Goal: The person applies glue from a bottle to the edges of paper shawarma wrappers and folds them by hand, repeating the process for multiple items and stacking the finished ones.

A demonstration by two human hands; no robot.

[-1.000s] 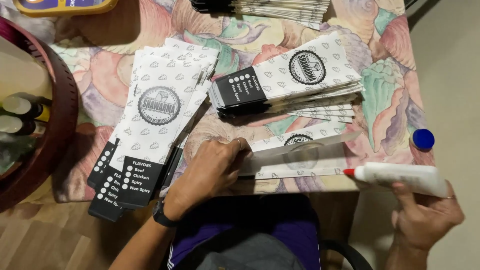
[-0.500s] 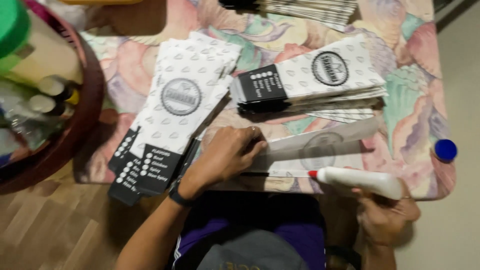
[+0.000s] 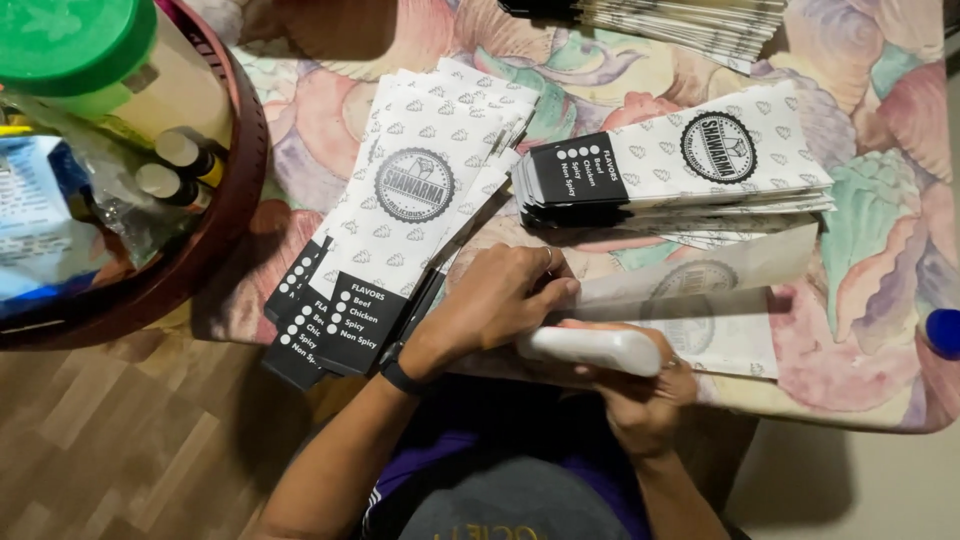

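At the far left a dark red basket point(image 3: 235, 180) holds a green-lidded jar point(image 3: 90, 50) and small bottles, and just right of it a fanned pile of printed paper sleeves point(image 3: 400, 230) lies on the flowery counter point(image 3: 870, 300), seemingly waiting their turn. In the middle the left hand point(image 3: 500, 300) presses flat, its grip released, on the unfolded sleeve point(image 3: 700, 300) near the counter's edge, while the right hand point(image 3: 640, 390) is clenched around a white glue bottle point(image 3: 590, 350) laid over it. A neat stack of sleeves point(image 3: 680, 170) beyond looks finished, a blue cap point(image 3: 943, 332) lies far right, and nothing blocks the hands.
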